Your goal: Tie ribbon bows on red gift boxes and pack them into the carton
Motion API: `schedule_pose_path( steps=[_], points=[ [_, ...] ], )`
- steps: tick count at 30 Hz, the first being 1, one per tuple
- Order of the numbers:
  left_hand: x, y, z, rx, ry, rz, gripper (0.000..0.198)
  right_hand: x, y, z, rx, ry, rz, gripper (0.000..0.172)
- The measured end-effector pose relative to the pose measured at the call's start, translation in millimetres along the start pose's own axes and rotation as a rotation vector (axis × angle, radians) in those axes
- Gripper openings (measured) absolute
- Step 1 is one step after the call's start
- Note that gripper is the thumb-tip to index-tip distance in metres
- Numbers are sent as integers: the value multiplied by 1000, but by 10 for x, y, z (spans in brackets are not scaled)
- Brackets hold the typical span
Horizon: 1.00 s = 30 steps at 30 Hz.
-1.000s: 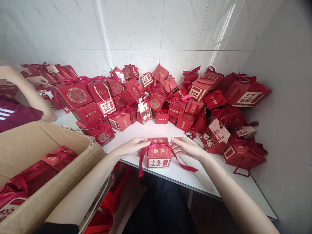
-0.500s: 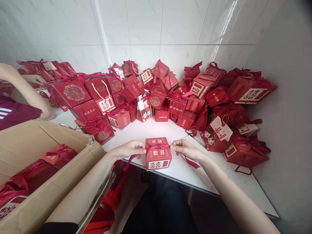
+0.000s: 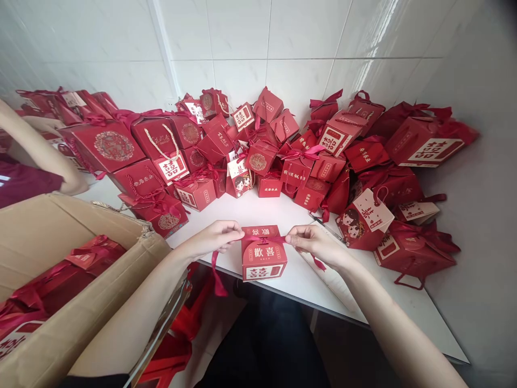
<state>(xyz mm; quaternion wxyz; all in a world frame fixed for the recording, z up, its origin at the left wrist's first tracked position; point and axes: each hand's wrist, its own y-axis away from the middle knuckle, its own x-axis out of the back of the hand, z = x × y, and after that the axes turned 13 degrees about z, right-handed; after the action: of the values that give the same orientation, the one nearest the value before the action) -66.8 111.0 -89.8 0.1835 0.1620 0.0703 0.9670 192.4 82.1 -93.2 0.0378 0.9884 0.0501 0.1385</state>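
Observation:
A small red gift box with white characters stands at the near edge of the white table. A red ribbon lies taut across its top. My left hand pinches the ribbon's left part just left of the box; its loose end hangs down over the table edge. My right hand pinches the ribbon's right part just right of the box, and a short tail dangles below that hand.
Several red gift boxes and bags are heaped along the tiled wall. A big cardboard carton holding more red boxes stands at the left. Another person's arm reaches in at the far left. The table's corner points right.
Both hands have drawn the ribbon ends outward and tight across the box top; the long tails that lay in front of the box now hang shorter at the sides.

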Motion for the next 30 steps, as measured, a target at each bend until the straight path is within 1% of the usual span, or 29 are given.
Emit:
schedule_pose_path(
  steps=[2,5,8,12,14,16,20,23,25,26,27,29,30],
  points=[
    [-8,6,40,-20,-110,25,30,-7,4,-30,3,0,-1,43],
    [-17,-23,15,-141,-225,31,29,-10,-15,-32,3,5,-6,41],
    [-24,-59,-75,-219,-189,22,28,-7,-43,12,0,18,-7,40],
    [-29,-46,-143,-226,-175,55,28,-4,-69,108,-6,-19,-30,39],
    [-37,-14,-119,-262,-219,79,26,2,-76,140,-17,-28,-39,38],
    [-51,22,-62,-306,-313,117,26,13,-81,153,-11,-21,-44,39],
    [-78,62,66,-380,-487,226,37,45,-73,159,27,31,-52,42],
    [-76,54,99,-393,-502,228,41,66,-45,179,149,124,-33,44],
    [-63,42,86,-338,-486,216,34,73,-16,188,286,222,-6,46],
    [-56,38,75,-303,-464,207,30,75,0,186,353,273,11,43],
    [-50,36,64,-273,-437,193,28,74,16,179,409,317,29,36],
    [-42,41,54,-249,-393,163,27,69,48,150,478,381,62,18],
    [-41,47,58,-258,-386,151,26,64,62,130,494,403,78,15]
  ],
)
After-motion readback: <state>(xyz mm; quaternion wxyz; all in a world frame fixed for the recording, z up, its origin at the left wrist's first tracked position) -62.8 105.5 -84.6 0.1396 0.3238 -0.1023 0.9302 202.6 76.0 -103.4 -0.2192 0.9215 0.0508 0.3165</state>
